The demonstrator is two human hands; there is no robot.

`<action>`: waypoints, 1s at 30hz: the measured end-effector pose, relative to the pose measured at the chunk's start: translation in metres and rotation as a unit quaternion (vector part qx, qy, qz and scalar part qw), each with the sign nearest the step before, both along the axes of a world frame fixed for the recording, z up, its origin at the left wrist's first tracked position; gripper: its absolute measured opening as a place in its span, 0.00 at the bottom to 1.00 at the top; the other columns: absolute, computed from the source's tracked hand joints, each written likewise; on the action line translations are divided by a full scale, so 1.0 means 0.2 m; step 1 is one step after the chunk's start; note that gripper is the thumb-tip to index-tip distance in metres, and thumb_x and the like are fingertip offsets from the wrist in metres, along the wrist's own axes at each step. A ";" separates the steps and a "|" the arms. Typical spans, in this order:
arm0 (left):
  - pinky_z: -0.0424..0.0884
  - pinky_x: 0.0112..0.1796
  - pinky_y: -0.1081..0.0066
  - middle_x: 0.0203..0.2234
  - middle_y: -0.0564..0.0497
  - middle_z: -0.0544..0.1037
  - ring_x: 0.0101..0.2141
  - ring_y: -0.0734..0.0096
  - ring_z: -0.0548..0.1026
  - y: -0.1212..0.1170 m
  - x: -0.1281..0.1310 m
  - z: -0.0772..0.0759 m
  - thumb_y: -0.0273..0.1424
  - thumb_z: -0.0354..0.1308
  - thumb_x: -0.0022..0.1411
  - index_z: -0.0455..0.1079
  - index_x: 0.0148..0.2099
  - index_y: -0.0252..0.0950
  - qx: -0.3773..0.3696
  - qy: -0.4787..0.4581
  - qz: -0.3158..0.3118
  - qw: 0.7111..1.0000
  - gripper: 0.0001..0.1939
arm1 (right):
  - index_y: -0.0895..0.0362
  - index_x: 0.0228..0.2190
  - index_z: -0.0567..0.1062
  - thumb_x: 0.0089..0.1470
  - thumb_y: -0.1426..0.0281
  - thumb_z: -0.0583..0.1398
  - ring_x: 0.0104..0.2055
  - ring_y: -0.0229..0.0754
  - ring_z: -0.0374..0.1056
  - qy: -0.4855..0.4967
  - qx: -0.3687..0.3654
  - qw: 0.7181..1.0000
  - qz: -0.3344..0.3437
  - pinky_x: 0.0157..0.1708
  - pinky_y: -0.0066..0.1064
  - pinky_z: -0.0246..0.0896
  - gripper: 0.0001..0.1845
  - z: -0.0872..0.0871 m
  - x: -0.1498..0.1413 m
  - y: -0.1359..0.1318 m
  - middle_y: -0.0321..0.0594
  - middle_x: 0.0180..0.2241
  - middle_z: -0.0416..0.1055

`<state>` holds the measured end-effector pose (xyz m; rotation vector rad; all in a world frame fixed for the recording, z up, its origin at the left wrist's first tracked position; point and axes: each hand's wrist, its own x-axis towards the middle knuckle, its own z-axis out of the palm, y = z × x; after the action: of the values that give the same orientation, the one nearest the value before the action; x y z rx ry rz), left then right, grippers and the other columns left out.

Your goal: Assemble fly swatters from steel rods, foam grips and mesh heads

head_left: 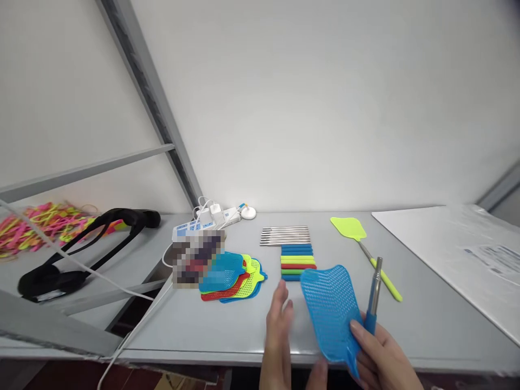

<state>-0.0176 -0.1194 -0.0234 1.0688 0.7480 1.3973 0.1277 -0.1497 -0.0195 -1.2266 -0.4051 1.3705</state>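
Note:
My right hand [379,355] grips a blue mesh fly swatter head [331,309] between thumb and fingers. Held in the same hand is a blue handle with a metal rod [376,287] sticking up from it, apart from the swatter head's neck. To the left of the swatter head, my left hand [278,338] is raised with its fingers stretched out and slightly blurred, holding nothing. Beyond the hands lie a row of coloured handles [298,260] and a row of metal rods [284,235]. Blue, red and yellow-green swatter heads [239,281] overlap in a pile at the left.
A yellow-green fly swatter [368,249] lies to the right, beside a white wrapped board [459,254]. Back left are a power strip [193,228] and white cables. Past the grey frame [162,103] are a black strap-like object [114,254] and colourful strands [44,225].

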 end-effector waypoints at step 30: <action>0.78 0.43 0.56 0.60 0.46 0.68 0.39 0.61 0.81 0.02 -0.06 0.18 0.44 0.55 0.66 0.76 0.49 0.42 -0.180 -0.287 0.016 0.941 0.17 | 0.53 0.50 0.73 0.62 0.71 0.55 0.27 0.36 0.70 -0.640 0.295 0.702 0.102 0.28 0.23 0.65 0.16 0.00 -0.10 -0.20 0.37 0.27 0.71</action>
<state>-0.0289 -0.1164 0.0125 0.3326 0.5544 1.4313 0.1076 -0.1900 -0.0201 -1.4049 -1.8385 0.2141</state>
